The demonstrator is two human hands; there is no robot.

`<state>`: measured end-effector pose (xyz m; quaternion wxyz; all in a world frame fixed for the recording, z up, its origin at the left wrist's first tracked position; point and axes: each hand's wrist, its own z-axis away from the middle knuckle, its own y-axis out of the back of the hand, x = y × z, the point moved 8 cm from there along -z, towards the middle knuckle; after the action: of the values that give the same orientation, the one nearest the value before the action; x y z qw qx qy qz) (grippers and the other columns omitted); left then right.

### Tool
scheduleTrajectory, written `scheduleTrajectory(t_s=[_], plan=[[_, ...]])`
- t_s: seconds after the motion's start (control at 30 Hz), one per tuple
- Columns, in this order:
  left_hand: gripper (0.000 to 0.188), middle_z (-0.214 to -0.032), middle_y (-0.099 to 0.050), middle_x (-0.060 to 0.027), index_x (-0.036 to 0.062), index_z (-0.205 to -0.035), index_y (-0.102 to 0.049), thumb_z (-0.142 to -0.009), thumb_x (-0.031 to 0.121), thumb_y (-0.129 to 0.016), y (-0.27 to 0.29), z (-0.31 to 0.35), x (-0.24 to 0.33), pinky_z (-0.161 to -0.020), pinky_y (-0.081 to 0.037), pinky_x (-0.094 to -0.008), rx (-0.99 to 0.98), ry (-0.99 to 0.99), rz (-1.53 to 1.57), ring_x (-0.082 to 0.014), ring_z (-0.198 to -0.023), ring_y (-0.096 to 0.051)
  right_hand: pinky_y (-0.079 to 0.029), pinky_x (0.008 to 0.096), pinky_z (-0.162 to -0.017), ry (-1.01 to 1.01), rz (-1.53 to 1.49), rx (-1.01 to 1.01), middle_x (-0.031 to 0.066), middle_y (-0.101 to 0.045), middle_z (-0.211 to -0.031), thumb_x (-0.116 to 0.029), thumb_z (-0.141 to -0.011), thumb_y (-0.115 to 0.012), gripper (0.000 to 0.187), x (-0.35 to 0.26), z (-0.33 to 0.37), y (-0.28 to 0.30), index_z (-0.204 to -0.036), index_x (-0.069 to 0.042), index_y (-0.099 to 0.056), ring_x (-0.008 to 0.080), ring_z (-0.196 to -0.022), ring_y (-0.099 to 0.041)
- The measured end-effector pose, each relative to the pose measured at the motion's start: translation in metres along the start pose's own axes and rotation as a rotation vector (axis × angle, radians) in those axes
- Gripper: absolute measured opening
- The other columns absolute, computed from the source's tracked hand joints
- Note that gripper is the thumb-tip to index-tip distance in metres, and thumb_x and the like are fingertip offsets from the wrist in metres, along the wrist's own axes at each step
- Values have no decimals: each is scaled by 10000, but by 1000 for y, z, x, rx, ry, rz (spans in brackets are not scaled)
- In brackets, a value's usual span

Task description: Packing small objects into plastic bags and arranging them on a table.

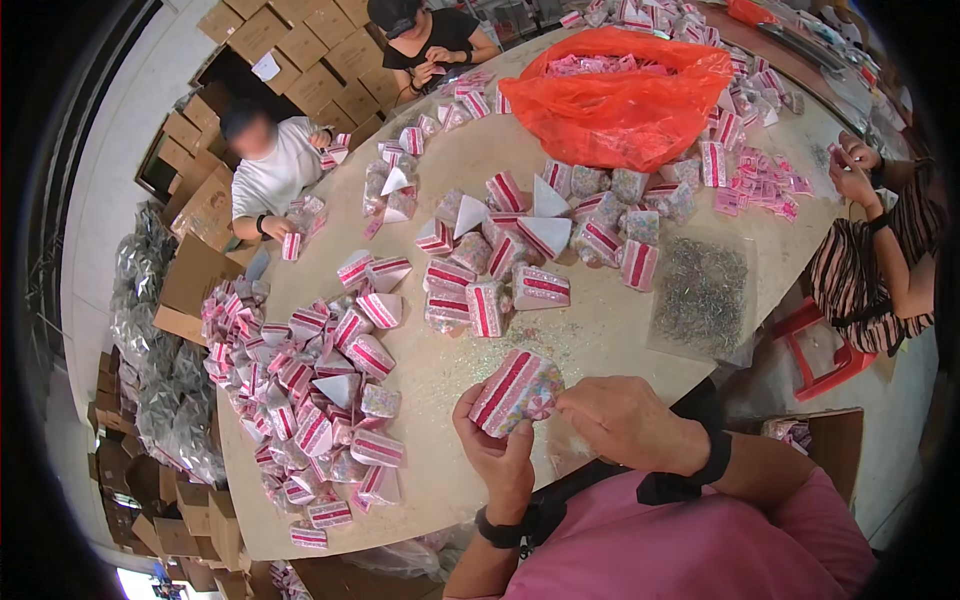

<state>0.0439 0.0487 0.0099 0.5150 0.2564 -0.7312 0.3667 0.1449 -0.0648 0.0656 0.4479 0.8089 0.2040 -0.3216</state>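
L hand point(498, 463) grips a slice point(516, 390); R hand point(635, 420), fingers pinched, at its edge.
Slice prob. mid-work (left pile point(314, 430) & centre pile point(485, 308): done or waiting, can't tell).

This looks like a small-goods workshop, since heaps of matching pink-and-white cake-slice pieces point(312, 430) cover much of one big shared table point(435, 430), other workers (a person in white point(278, 170), a person in black point(455, 35), a person in stripes point(875, 255)) surround it, and cardboard cartons point(325, 50) stand stacked behind.
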Motion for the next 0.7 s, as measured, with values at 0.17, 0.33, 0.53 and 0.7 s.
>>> scheduleTrajectory(t_s=[0.17, 0.33, 0.53, 0.7], plan=[[624, -1199, -475, -116, 5, -1283, -347, -757, 92, -671, -3, 0, 2, -982, -380, -351, -3, -15, -4, -207, -1119, -485, -476, 412, -628, -18, 35, -12, 132, -597, -800, -49, -792, -536, 192, 1, 1, -1, -975, -6, -573, 328, -733, -598], [641, -1212, -461, -115, 11, -1287, -336, -746, 55, -678, -2, 1, 2, -982, -383, -349, -20, -42, -13, -212, -1129, -479, -468, 410, -601, 3, 94, 9, 119, -582, -764, -48, -775, -550, 188, 0, 2, -1, -957, -6, -567, 310, -699, -596], [653, -1230, -420, -130, 8, -1294, -313, -738, -14, -655, -8, 3, 11, -980, -395, -355, -33, -107, -157, -223, -1142, -466, -458, 362, -535, 93, 294, 11, 97, -543, -689, -74, -723, -590, 190, -9, 1, -2, -887, -1, -527, 264, -620, -584], [666, -1239, -408, -136, 1, -1291, -309, -726, -36, -660, -10, 7, 8, -987, -389, -358, -32, -148, -233, -225, -1144, -461, -456, 350, -551, 122, 359, 21, 87, -525, -675, -80, -716, -591, 170, -9, 3, -5, -857, -7, -529, 248, -607, -571]])
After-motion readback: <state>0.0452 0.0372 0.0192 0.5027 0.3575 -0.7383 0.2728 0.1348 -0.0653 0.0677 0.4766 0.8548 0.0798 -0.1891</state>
